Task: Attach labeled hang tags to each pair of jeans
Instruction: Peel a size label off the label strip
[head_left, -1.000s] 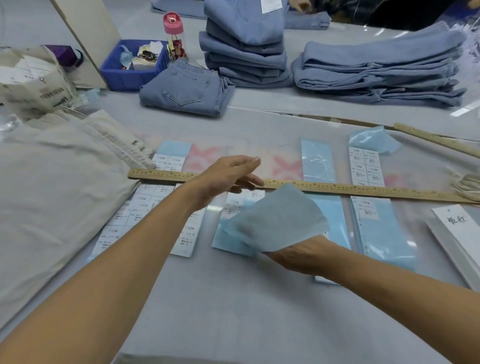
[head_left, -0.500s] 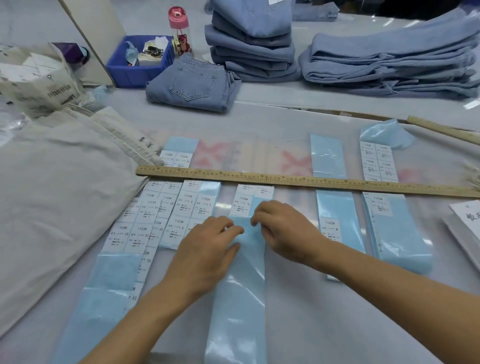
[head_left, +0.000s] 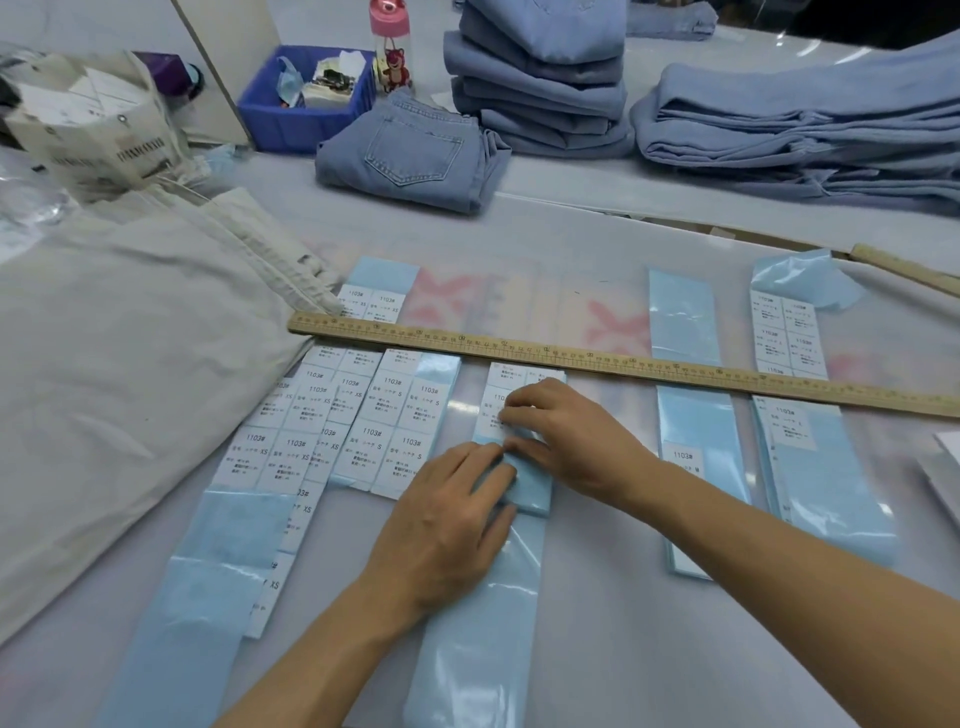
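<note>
Blue backing strip (head_left: 480, 623) now lies flat again; left hand (head_left: 447, 525) presses it, right hand (head_left: 566, 441) pinches a sticker to peel

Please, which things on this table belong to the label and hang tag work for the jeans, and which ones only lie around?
Belonging to the job:
- label strip under the left hand and right hand
- other label strips
- folded jeans
- jeans stacks

Just lying about:
- water bottle
- blue bin
- beige garment
- wooden ruler, which lies across the strips
</note>
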